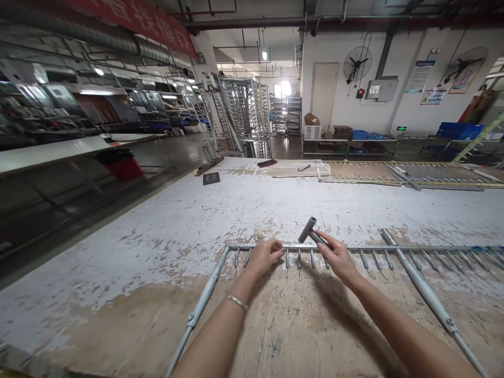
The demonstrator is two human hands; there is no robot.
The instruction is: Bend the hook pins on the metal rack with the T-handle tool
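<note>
- Worn white paint covers the far part of a big worktable (252, 210); nearer the person it is rubbed away to bare, scratched wood.
- Around it is a factory hall, with tall wire racks (246, 113) at the back, a pale door (324, 94) and a wall fan (357, 64) on the white wall.
- A red banner (137, 18) hangs top left above shelving, and a red bin (123, 167) stands under the side bench.
- Blue crates (459, 130) sit far right.
- A metal frame (423, 291) lies flat on the near part of the table, its cross bar (394, 247) running left to right with short pegs (364, 259) pointing toward the person.
- The left hand (264, 256) rests on the cross bar, fingers curled down onto it; whether they truly clasp it cannot be told.
- A bracelet (237, 301) is on that wrist.
- The right hand (337, 257) is clenched around the stem of a grey T-shaped tool (308, 230), whose head is tilted up just above the bar.
- A second frame (405, 173) and a small dark plate (211, 178) lie at the table's far end.
</note>
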